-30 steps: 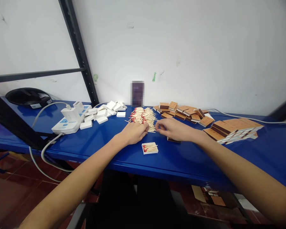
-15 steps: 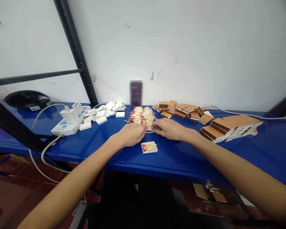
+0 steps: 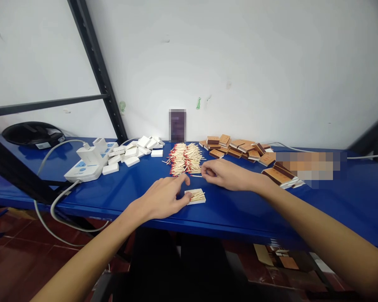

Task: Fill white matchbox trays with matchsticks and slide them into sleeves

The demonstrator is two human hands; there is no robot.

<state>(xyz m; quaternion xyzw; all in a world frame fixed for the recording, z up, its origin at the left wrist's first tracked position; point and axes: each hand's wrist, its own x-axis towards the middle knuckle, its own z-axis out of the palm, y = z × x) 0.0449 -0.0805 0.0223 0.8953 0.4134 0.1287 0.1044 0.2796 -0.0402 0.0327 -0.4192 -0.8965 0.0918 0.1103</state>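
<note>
My left hand [image 3: 162, 196] is open at the left side of a small white matchbox tray [image 3: 203, 201], its thumb and forefinger apart. The thumb tip overlaps the tray's left end. Several red-tipped matches [image 3: 197, 194] lie inside the tray. My right hand [image 3: 225, 173] has its fingers curled together behind and to the right of the tray. Whatever those fingers hold, if anything, I cannot make out. A heap of loose matches [image 3: 185, 159] lies just beyond both hands, with red heads mostly to the left and in the middle.
White matchbox trays [image 3: 131, 152] are piled at the back left, beside a power strip [image 3: 84, 168] with cables. Brown matchbox sleeves [image 3: 236, 147] lie at the back right. A blurred dark rectangle [image 3: 177, 126] stands against the wall. The blue table's front edge [image 3: 208, 233] is near me.
My left hand has drawn back from the match heap to the tray and opened. My right hand stays by the heap, slightly nearer me, fingers still curled.
</note>
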